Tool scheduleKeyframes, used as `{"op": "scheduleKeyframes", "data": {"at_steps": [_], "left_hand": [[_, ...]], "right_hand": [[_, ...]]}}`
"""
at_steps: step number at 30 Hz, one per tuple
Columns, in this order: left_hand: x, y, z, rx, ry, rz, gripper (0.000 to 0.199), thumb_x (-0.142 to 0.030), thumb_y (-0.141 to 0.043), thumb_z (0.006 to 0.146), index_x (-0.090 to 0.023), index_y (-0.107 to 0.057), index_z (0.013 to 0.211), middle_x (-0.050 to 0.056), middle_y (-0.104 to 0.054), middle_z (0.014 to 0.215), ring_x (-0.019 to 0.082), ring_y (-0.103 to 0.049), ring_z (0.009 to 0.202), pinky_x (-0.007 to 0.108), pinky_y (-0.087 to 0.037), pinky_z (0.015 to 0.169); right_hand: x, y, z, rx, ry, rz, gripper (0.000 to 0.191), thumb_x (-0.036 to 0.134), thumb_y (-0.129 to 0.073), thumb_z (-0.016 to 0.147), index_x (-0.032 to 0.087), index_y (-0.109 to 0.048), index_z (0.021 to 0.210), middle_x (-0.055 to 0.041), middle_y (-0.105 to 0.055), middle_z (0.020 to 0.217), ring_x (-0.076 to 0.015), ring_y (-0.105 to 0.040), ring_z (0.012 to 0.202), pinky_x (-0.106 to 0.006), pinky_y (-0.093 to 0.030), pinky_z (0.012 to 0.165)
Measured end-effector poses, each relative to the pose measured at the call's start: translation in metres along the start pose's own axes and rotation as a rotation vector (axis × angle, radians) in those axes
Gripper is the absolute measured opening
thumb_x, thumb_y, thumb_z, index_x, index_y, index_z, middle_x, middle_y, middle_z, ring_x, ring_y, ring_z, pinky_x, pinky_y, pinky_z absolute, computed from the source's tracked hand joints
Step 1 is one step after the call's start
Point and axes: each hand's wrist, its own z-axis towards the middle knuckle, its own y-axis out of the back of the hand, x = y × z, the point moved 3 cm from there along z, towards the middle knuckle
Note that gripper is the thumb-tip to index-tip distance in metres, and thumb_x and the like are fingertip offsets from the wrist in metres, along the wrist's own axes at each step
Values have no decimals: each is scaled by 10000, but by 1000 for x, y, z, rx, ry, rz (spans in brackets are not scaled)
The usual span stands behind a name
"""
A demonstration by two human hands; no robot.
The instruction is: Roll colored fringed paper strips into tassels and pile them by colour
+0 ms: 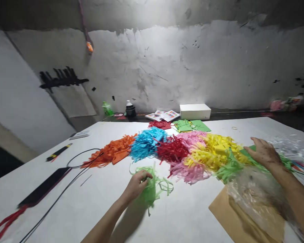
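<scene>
My left hand is closed, fingers pinched on a bunch of light green paper fringe, blurred by motion, above the white table. Loose green strands trail to its right. Over at the right, my right hand has its fingers stretched out and thumb apart, over a green fringed piece; contact is unclear. Beside that lie a yellow fringe pile, a pink one and a dark red one. Blue fringe and orange fringe continue leftward.
Clear plastic bags cover part of a brown paper sheet at front right. A black flat case, black cords and a cutter knife lie left. Behind are green packs and a white box.
</scene>
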Motion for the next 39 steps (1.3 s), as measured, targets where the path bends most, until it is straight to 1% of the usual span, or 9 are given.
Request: {"op": "scheduleKeyframes", "data": {"at_steps": [4, 9, 12, 14, 19, 25, 30, 35, 39], "left_hand": [[-14, 3, -18, 32, -23, -138, 212, -195, -521, 747, -175, -714, 831, 51, -662, 851, 215, -615, 845, 331, -490, 812], [-24, -2, -49, 134, -71, -243, 155, -241, -600, 774, -166, -735, 763, 53, -678, 809, 199, -622, 795, 303, -504, 770], [-23, 2, -68, 176, -82, -322, 166, -216, -593, 770, -173, -752, 786, 59, -691, 869, 209, -640, 842, 311, -509, 808], [-20, 9, -81, 217, -85, -352, 165, -215, -603, 770, -185, -760, 815, 57, -705, 908, 218, -648, 876, 318, -510, 836], [6, 36, -107, 243, -28, -390, 214, -366, -689, 771, -187, -748, 872, 62, -728, 913, 231, -659, 885, 337, -525, 838], [47, 93, -109, -398, 374, 104, 455, -491, -437, 916, -157, -690, 1096, 126, -680, 1101, 245, -669, 945, 351, -550, 774], [28, 84, -93, -241, 330, 373, 307, -427, -641, 819, -185, -658, 629, 114, -679, 803, 300, -632, 901, 394, -490, 815], [2, 54, -53, -75, 205, 526, 197, -316, -841, 635, -202, -712, 732, 119, -687, 917, 311, -608, 950, 355, -479, 771], [-13, 82, -21, -160, 187, 623, 229, -384, -789, 735, -173, -705, 703, 172, -653, 888, 358, -568, 984, 403, -466, 793]], "right_hand": [[91, -57, -36, 284, 216, 136, 276, 355, -665, 818, 186, -708, 1032, -145, -725, 1106, -320, -665, 1051, -428, -494, 913], [223, -128, -122, 705, 468, 421, 302, 343, -578, 881, 206, -692, 1125, -101, -714, 1154, -267, -644, 1083, -413, -482, 955], [269, -172, -164, 799, 440, 424, 362, 346, -630, 846, 170, -655, 1161, -104, -737, 1029, -245, -676, 914, -345, -510, 789], [284, -196, -183, 839, 401, 411, 206, 312, -656, 804, 173, -678, 955, -61, -718, 833, -213, -641, 742, -293, -464, 664], [292, -211, -196, 861, 335, 479, 175, 190, -599, 714, 197, -482, 584, 31, -502, 589, -149, -473, 614, -260, -338, 602], [277, -182, -178, 851, 189, 691, 373, 519, -511, 851, 213, -465, 644, 33, -448, 599, -149, -445, 589, -247, -351, 537], [269, -164, -178, 854, 71, 824, 481, 649, -487, 889, 190, -596, 792, -20, -590, 706, -194, -560, 662, -276, -446, 572], [255, -151, -174, 805, 18, 874, 450, 620, -507, 895, 189, -636, 908, -48, -647, 807, -231, -612, 763, -322, -509, 665], [235, -139, -166, 723, 9, 825, 340, 542, -624, 831, 202, -644, 831, -12, -603, 725, -201, -555, 693, -282, -461, 603]]}}
